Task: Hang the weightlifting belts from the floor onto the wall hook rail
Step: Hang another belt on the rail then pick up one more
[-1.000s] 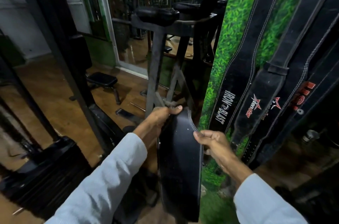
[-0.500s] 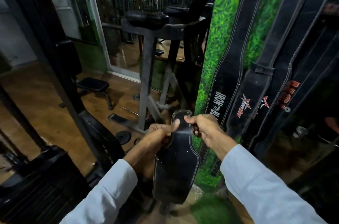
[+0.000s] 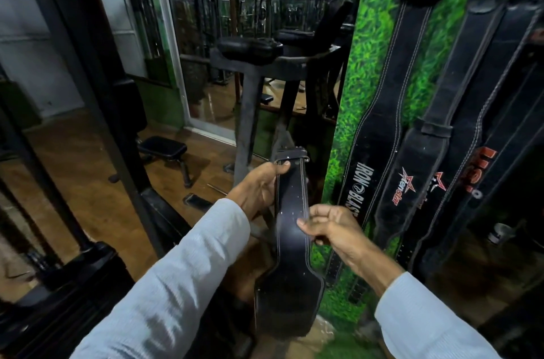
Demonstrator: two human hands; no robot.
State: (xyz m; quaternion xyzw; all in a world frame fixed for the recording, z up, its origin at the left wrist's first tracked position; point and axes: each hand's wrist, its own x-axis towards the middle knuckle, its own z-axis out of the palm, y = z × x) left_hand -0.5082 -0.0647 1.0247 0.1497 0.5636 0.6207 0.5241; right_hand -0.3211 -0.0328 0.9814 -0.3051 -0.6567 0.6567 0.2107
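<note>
Head view: you've worked the belt point(image 3: 290, 244) up since a second ago, so your left hand point(image 3: 259, 188) now pinches the strap right under the buckle end and your right hand point(image 3: 329, 230) pinches its edge lower down. The buckle's free, so I'd say it's about ready for the hook. Count: one belt held in front of you, and at least three belts point(image 3: 391, 111) already on the green wall point(image 3: 371, 64).

Black belt point(image 3: 291, 244) now hangs higher, buckle end point(image 3: 290, 155) up top & showing (0.5 s ago only the strap tip was seen). Left hand point(image 3: 259, 191) moved up near the buckle; right hand point(image 3: 329, 229) dropped lower, pinching the strap's right edge.
</note>
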